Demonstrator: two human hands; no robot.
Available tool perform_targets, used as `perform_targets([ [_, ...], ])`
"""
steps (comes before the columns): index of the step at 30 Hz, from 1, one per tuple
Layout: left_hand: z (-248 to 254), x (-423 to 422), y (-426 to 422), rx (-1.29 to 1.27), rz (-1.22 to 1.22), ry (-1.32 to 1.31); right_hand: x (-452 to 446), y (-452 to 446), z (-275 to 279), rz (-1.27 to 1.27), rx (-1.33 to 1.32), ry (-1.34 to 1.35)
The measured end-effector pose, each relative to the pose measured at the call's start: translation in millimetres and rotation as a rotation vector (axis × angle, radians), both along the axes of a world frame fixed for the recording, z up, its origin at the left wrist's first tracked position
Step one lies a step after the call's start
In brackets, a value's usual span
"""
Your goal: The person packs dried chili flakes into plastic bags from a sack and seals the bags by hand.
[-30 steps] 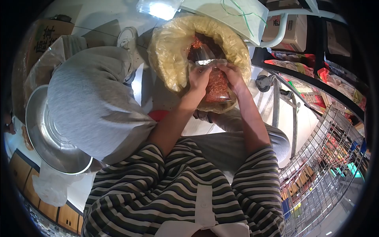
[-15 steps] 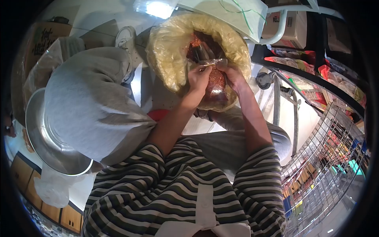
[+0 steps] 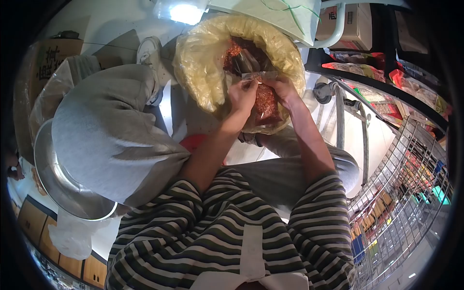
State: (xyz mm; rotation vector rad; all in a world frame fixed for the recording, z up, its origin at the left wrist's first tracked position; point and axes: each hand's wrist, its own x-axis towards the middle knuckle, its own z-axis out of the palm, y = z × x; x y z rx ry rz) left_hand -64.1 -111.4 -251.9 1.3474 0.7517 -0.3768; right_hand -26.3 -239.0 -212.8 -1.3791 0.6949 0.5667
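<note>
A clear plastic bag [image 3: 267, 104] with red flakes in it hangs between my hands, over the near side of a yellow plastic sack [image 3: 200, 67]. My left hand [image 3: 243, 95] pinches the bag's top edge on the left. On the right, my right hand [image 3: 284, 92] has its fingers closed on the same edge. Inside the open sack lie more red flakes [image 3: 234, 50] and a dark, shiny scoop-like object [image 3: 246, 63], whose shape I cannot fully make out.
A metal basin [image 3: 72, 193] stands at the left, below a cardboard box [image 3: 53, 60]. At the right are a wire cart [image 3: 396, 193], a metal frame with a caster [image 3: 324, 92] and shelved packets [image 3: 357, 71]. Part of another person's hand [image 3: 17, 170] shows at the far left edge.
Both hands still grip the bag's top edge; the filled bag below has turned and shifted slightly. The whole view has moved a little.
</note>
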Motion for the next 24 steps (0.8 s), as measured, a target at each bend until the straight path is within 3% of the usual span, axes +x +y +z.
perform_targets([
  [2,2.7,3.0,3.8,-0.099,0.077,-0.023,-1.6,0.8,-0.8,-0.004,-0.072,0.023],
  [4,-0.8,5.9,6.8,-0.237,0.143,-0.052,-0.8,-1.4,-6.7,-0.064,0.127,0.056],
  [7,-5.2,3.0,3.5,-0.05,-0.06,0.012,-0.6,-2.0,-6.2,-0.026,-0.013,0.017],
  [11,-3.2,5.2,6.8,-0.25,0.154,-0.084,-3.6,-0.4,-5.0,0.04,0.021,-0.012],
  [15,1.7,5.3,5.1,-0.133,0.023,0.007,2.8,3.9,3.3,-0.002,-0.059,0.005],
  [17,-4.6,4.8,4.7,-0.287,0.196,-0.088,-1.2,3.2,3.1,-0.004,-0.118,-0.004],
  [19,-6.7,3.9,6.6,-0.268,0.136,-0.073,0.7,0.0,-1.1,-0.017,0.042,0.049],
  [21,-13.2,0.9,4.5,-0.144,-0.021,-0.053,2.4,3.2,3.7,0.025,-0.083,0.049],
  [22,-11.3,0.4,1.8,-0.16,0.067,-0.044,3.0,5.7,7.0,0.064,-0.208,0.055],
  [24,-12.3,1.9,5.1,-0.229,0.109,-0.035,1.2,2.3,0.7,0.058,-0.105,0.034],
])
